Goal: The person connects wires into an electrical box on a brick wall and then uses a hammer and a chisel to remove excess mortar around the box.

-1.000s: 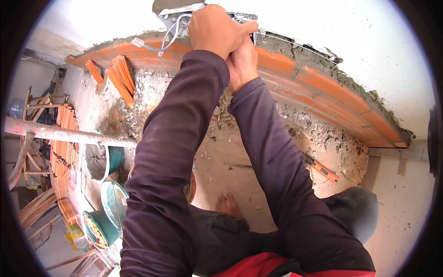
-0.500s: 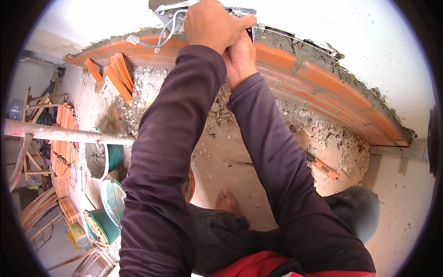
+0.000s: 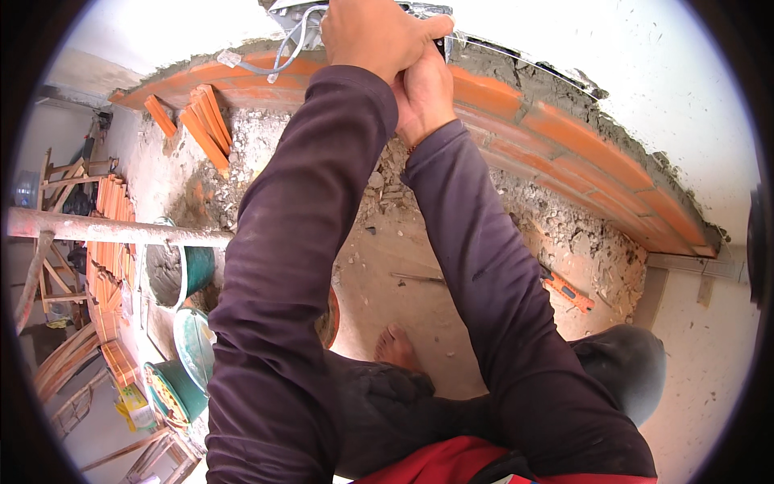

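1. The left hand point(image 3: 372, 36) is at the top of the view, curled over the right hand point(image 3: 427, 93), its thumb pointing right; its fingers are hidden, so I cannot tell what it pinches.
2. The right hand is tucked just below, against the left; its fingertips are covered, and I cannot tell whether they grip.
3. The metal piece point(image 3: 421, 10) lies at the hands, partly behind the left one; its silver surface shows above the thumb, and the top is cut off by the view's edge.
4. Grey cables point(image 3: 256, 70) loop out left of the left hand, ending in a pale connector point(image 3: 229, 58) in front of the bricks point(image 3: 584, 149).
5. A thin string runs right from beside the thumb, along the mortar point(image 3: 496, 63).
6. Against the earlier frames, hands and metal piece sit slightly higher in view; the hands' pose looks unchanged.
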{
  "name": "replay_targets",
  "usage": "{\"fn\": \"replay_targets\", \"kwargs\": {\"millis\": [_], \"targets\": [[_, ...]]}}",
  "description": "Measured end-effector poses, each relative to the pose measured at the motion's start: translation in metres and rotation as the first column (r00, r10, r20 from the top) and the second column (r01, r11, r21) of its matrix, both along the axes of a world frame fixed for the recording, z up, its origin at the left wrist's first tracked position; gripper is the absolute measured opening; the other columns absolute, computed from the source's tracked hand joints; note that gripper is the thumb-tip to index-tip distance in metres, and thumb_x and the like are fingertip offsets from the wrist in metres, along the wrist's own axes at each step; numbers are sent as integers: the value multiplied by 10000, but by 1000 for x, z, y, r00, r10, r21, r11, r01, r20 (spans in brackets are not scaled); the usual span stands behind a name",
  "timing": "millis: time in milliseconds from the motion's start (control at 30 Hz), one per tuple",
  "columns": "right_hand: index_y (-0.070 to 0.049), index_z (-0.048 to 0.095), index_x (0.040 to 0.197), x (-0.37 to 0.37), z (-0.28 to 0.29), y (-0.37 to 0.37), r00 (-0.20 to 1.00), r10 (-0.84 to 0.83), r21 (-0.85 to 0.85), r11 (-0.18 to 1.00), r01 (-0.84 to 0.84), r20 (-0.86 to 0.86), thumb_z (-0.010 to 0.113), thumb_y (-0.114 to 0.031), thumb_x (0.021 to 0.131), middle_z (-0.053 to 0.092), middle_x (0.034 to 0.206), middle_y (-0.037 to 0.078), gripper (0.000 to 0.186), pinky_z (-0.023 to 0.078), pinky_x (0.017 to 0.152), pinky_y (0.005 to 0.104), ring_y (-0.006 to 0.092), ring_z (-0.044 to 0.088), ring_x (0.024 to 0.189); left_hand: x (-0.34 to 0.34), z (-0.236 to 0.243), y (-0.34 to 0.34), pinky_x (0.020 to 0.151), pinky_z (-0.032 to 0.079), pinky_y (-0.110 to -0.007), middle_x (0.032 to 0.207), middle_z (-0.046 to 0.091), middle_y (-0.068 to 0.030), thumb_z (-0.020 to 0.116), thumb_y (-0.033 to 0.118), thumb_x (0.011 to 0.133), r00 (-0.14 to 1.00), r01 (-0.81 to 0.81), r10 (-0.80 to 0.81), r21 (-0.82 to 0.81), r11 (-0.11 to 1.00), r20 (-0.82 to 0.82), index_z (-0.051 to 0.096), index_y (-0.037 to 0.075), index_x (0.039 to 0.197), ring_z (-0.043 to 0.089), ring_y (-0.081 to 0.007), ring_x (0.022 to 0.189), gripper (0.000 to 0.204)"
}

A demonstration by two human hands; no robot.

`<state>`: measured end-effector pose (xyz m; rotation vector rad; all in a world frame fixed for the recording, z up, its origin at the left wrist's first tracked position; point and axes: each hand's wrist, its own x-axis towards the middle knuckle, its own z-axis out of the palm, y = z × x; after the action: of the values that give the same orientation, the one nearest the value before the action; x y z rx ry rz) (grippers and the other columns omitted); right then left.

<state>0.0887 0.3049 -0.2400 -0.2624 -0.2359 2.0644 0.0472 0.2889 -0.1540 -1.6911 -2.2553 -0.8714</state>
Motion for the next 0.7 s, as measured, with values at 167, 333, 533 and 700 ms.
{"fn": "replay_targets", "kwargs": {"millis": [167,333,533,700], "targets": [[-90,548,1023,4,0,1,999,24,8,1000,-24,-27,409,-290,1027,627,880,0,244,472,663,293,117,583,728,-2,-2,3,636,544,-427,711,653,-279,791,447,674,1000,-7,7,13,1000,-8,674,-102,724,664,-393,661,564],[-114,550,921,6,-2,9,999,32,-2,999,-32,-37,415,-285,1017,591,812,-24,238,441,644,295,114,552,702,-1,-1,3,626,540,-433,705,652,-277,783,445,681,999,14,-14,22,1000,-29,674,-104,725,662,-395,658,561],[-120,509,895,1,0,0,1000,15,-31,999,-16,-17,421,-266,1010,525,739,-11,206,398,605,308,115,466,601,-6,-8,-1,625,538,-433,711,652,-277,778,459,686,999,20,-18,49,999,-37,666,-111,718,663,-391,667,582],[-120,517,886,-3,-2,2,999,-49,30,998,48,24,437,-243,1002,537,752,-8,187,407,603,318,121,478,613,-3,-6,-4,631,538,-428,728,652,-286,774,462,695,997,79,-76,111,991,-30,660,-118,714,665,-387,681,591]]}}
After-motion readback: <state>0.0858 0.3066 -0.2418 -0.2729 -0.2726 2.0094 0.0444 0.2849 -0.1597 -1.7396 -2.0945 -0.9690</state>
